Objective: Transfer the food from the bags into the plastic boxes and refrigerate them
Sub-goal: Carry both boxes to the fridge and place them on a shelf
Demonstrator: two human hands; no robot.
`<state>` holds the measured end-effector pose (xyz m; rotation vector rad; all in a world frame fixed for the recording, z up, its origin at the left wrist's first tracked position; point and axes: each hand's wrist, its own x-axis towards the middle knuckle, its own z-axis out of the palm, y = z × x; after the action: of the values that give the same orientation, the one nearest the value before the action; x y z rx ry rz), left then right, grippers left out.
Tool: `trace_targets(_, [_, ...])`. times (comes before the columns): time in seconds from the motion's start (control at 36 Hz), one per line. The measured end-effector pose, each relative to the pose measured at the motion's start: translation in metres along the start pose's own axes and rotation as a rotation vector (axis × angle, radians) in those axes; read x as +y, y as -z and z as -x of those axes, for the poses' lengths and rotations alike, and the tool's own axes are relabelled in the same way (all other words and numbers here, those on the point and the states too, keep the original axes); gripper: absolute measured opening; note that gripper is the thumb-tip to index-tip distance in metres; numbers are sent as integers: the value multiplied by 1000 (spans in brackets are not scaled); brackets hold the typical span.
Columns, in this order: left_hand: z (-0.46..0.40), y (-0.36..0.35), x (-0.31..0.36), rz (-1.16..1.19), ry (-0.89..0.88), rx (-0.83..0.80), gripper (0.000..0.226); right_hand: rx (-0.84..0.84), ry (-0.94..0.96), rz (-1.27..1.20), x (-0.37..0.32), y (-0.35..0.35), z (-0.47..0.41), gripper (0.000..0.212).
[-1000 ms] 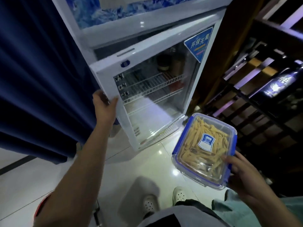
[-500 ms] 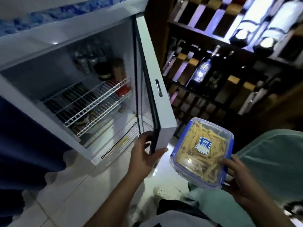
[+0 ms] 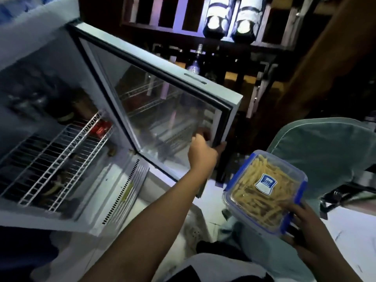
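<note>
A clear plastic box (image 3: pixel 262 192) with blue clips and a lid sticker is full of pale yellow food strips. My right hand (image 3: pixel 305 222) grips its near right corner and holds it low on the right, level. My left hand (image 3: pixel 203 149) clasps the lower free edge of the fridge door (image 3: pixel 162 102), a glass pane in a white frame that stands swung wide open. The white fridge (image 3: pixel 61 139) on the left is open, showing a white wire shelf (image 3: pixel 50 163) and a bare white floor below it.
Dark jars and a red packet (image 3: pixel 101 128) sit at the back of the fridge shelf. A dark wooden wine rack with bottles (image 3: pixel 223 25) stands behind the door. A pale green chair (image 3: pixel 325 155) is on the right. My knees and shoes are below.
My left hand has swung the fridge door from nearly closed to wide open, staying on its edge. The view has turned right and down. The box has stayed in my right hand.
</note>
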<state>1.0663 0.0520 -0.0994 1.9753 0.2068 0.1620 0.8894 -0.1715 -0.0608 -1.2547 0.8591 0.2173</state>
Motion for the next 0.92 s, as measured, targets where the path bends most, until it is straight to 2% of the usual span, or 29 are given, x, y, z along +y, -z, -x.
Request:
trace_targets(0.28, [-42, -46, 29, -26, 60, -27, 44, 83, -36, -62, 3, 18, 3, 28])
trace_targets(0.42, [-36, -20, 16, -6, -43, -42, 53, 45, -28, -27, 5, 6, -7, 31])
trace_targets(0.47, [-27, 3, 6, 52, -56, -67, 49, 9, -26, 1, 5, -3, -12, 31])
trace_targets(0.53, [-14, 30, -6, 97, 5, -112, 42, -35, -22, 37, 2, -16, -18, 33])
trace_targets(0.58, [3, 58, -16, 169, 154, -203, 39, -85, -22, 87, -2, -32, -24, 38])
trace_targets(0.67, [33, 98, -24, 426, 430, -403, 48, -176, -16, 164, -10, -61, -36, 46])
trace_targets(0.75, [65, 130, -35, 540, 515, -466, 55, -319, -1, 250, -20, -94, -48, 47])
trace_targets(0.81, [83, 146, -40, 567, 522, -450, 54, -429, 10, 317, -25, -116, -53, 45])
trace_targets(0.92, [107, 175, -46, 622, 555, -259, 65, -657, -4, 435, -34, -170, -69, 47])
